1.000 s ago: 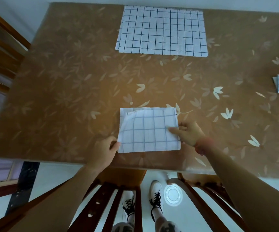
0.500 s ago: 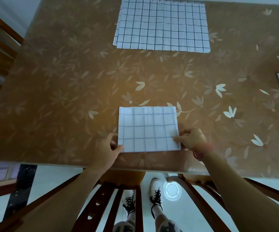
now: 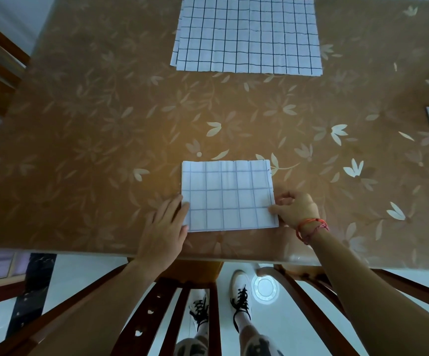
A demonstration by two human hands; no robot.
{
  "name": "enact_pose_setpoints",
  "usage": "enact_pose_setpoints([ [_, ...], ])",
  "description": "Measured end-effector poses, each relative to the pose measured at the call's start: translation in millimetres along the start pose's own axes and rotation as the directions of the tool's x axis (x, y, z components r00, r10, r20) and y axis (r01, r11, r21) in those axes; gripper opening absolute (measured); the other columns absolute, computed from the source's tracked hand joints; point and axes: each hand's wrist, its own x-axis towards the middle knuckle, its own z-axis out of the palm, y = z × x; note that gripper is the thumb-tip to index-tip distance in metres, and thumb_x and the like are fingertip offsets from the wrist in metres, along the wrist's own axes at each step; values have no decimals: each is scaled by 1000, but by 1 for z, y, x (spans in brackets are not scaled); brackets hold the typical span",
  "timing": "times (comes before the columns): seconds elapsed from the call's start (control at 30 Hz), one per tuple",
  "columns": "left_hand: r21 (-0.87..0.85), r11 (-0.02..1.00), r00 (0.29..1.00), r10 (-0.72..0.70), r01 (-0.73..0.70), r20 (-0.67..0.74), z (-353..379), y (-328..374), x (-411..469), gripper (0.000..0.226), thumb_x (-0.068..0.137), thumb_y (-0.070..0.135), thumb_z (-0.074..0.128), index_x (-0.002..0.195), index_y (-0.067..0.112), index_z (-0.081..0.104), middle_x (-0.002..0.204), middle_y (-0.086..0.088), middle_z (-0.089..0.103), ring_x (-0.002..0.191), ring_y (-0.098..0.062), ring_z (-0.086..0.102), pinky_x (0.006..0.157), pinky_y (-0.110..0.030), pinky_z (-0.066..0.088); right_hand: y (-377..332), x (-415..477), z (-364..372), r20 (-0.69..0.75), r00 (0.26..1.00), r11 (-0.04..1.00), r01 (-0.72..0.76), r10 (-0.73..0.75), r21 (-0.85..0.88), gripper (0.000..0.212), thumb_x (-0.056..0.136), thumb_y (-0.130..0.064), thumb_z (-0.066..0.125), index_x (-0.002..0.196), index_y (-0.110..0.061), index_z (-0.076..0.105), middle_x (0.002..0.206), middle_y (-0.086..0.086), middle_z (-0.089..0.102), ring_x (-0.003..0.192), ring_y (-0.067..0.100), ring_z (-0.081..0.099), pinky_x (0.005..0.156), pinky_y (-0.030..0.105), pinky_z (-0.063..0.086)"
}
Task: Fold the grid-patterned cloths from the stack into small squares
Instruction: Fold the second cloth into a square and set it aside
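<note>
Table (image 3: 105, 150) bears folded cloth (image 3: 229, 196), left hand (image 3: 164, 227) touching, right hand (image 3: 297, 208) pinching edges.

left hand (image 3: 163, 228): flat, fingers straight | right hand (image 3: 297, 209): curled, pinching cloth (image 3: 227, 196)

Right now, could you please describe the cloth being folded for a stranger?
Find the near edge of the floral table. The folded cloth lies between the left hand and right hand, smaller and paler-lined than the flat stack opposite.
</note>
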Motion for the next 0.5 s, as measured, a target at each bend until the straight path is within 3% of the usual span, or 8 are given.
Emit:
enact_pose_setpoints([
  [0.13, 17, 1000, 999, 16, -17, 51, -2, -1, -2, 45, 90, 24, 60, 133, 11, 52, 148, -9, 42, 137, -25, 36, 97, -42, 43, -6, -15, -5, -135, 982, 984, 115, -134, -137, 21, 77, -28, 69, 97, -23, 62, 76, -12, 62, 82, 18, 62, 72, 29, 52],
  [0.23, 33, 998, 996, 47, -50, 78, -1, -3, -1, 46, 95, 25, 51, 138, 8, 48, 152, -8, 37, 143, -22, 30, 100, -43, 40, -9, -33, 9, -203, 915, 914, 282, -348, -292, 30, 80, -30, 64, 109, -20, 61, 86, -5, 62, 82, 16, 60, 72, 33, 53],
  [0.3, 54, 997, 993, 56, -62, 104, -1, -4, 0, 46, 98, 28, 40, 139, 7, 47, 153, -8, 37, 144, -21, 28, 101, -42, 40, -9, -51, 31, -132, 829, 804, 470, -544, -364, 36, 80, -26, 64, 115, -16, 61, 101, 4, 59, 88, 20, 59, 76, 36, 54],
  [0.37, 71, 995, 988, 65, -76, 140, -2, -4, 1, 52, 96, 30, 32, 139, 6, 47, 153, -10, 37, 144, -22, 28, 99, -43, 41, -7, -72, 58, 14, 705, 631, 643, -709, -435, 43, 78, -21, 64, 120, -10, 60, 114, 10, 58, 102, 27, 58, 84, 39, 53],
  [0.5, 64, 994, 984, 76, -87, 159, -1, -7, 0, 54, 99, 31, 26, 143, 4, 41, 156, -10, 30, 146, -21, 23, 99, -44, 39, 4, -101, 108, 325, 502, 302, 809, -802, -504, 60, 83, -29, 55, 137, -4, 45, 147, 18, 39, 139, 32, 34, 111, 45, 35],
])
